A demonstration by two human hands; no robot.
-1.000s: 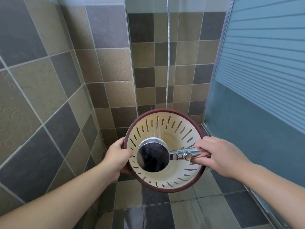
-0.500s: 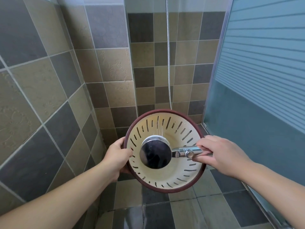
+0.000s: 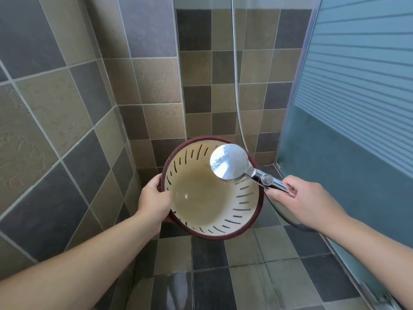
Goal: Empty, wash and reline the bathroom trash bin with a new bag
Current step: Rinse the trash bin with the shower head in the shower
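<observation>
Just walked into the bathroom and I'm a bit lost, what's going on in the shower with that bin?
A person is washing out the trash bin in the tiled shower corner. The left hand grips its dark red rim and tilts the opening toward the camera. The right hand holds the chrome shower head by its handle, over the bin's upper right edge. The cream, slotted inside is empty, with no bag in it. Whether water is running cannot be told, though the floor tiles look wet.
</observation>
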